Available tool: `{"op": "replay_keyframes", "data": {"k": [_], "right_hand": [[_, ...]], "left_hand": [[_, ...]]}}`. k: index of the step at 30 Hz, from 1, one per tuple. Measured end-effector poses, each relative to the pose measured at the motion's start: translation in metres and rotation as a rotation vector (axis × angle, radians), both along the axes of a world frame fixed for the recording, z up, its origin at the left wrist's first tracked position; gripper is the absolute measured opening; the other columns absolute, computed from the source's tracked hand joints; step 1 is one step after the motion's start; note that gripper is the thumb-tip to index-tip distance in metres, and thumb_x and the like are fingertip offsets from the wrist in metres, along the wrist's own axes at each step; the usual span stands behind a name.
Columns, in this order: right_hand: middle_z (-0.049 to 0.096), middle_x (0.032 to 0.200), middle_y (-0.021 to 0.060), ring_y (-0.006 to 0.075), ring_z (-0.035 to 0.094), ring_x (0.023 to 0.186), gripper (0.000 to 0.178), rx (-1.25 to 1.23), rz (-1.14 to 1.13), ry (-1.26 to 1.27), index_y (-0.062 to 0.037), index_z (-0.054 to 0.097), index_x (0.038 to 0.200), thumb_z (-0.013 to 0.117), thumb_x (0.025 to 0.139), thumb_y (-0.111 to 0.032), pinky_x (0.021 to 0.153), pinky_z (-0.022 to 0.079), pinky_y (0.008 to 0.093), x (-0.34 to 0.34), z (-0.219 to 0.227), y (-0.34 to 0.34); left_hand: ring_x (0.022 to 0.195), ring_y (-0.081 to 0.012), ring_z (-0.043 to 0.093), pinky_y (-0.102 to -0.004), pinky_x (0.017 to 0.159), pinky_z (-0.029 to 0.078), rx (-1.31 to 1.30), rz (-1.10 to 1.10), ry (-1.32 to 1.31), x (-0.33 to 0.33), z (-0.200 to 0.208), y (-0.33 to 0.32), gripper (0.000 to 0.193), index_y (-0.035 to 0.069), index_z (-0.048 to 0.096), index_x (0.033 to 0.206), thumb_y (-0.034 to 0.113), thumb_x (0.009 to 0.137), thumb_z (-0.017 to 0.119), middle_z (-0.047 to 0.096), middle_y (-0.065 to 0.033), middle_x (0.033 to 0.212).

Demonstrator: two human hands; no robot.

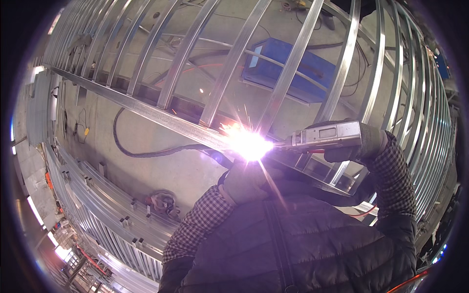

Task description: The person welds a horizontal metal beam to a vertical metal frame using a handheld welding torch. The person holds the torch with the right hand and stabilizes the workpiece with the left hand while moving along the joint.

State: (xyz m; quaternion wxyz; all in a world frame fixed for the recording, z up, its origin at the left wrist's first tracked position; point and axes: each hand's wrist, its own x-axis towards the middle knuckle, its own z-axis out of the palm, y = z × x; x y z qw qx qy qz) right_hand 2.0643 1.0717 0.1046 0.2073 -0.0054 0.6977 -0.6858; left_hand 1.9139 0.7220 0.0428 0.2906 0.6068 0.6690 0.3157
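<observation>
My right hand (371, 141), in a grey work glove, is wrapped round a silver handheld welding gun (325, 135). Its nozzle points left into a blinding white-violet glare that throws sparks. The glare sits on the long metal rail (161, 118) of a frame, where a crossbar (234, 80) meets it. Just below the glare is my gloved left hand (246, 183), close to the rail. Its fingers are lost in the brightness and shadow, so what they hold, if anything, does not show. A dark object (215, 156) lies beside that hand.
Parallel metal bars (185, 46) slope away beyond the rail. Under them on the floor stands a blue box-shaped unit (288, 68). A thick black hose (132, 154) loops at the left. Stacked metal profiles (112, 195) and a crumpled cloth (163, 202) lie at the lower left.
</observation>
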Motion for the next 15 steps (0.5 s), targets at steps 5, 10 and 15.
{"op": "replay_keyframes", "data": {"k": [5, 10, 15], "right_hand": [[0.073, 0.141, 0.0187, 0.0284, 0.073, 0.123, 0.062, -0.005, 0.017, 0.045, 0.0033, 0.063, 0.149, 0.088, 0.095, -0.015, 0.106, 0.06, 0.0387, 0.001, -0.006, 0.002], [0.074, 0.138, 0.0184, 0.028, 0.074, 0.119, 0.061, 0.054, 0.036, 0.087, 0.0032, 0.063, 0.148, 0.087, 0.095, -0.014, 0.103, 0.061, 0.0383, 0.003, -0.004, 0.003], [0.075, 0.136, 0.0179, 0.0276, 0.075, 0.117, 0.06, 0.021, 0.027, -0.029, 0.0032, 0.063, 0.148, 0.087, 0.096, -0.015, 0.101, 0.062, 0.0369, 0.006, -0.002, 0.003]], "left_hand": [[0.099, -0.0278, 0.076, -0.0423, 0.089, 0.063, 0.068, -0.03, 0.007, -0.002, -0.005, -0.003, 0.044, 0.008, 0.077, 0.127, 0.026, 0.087, 0.074, 0.078, -0.0119, 0.116], [0.104, -0.0292, 0.076, -0.0428, 0.092, 0.063, 0.199, -0.003, 0.174, 0.002, -0.01, -0.004, 0.048, 0.004, 0.075, 0.13, 0.025, 0.087, 0.074, 0.077, -0.0132, 0.124], [0.104, -0.0296, 0.076, -0.0432, 0.091, 0.063, 0.259, 0.013, 0.187, 0.003, -0.013, -0.003, 0.047, 0.004, 0.075, 0.129, 0.024, 0.086, 0.075, 0.077, -0.0127, 0.121]]}}
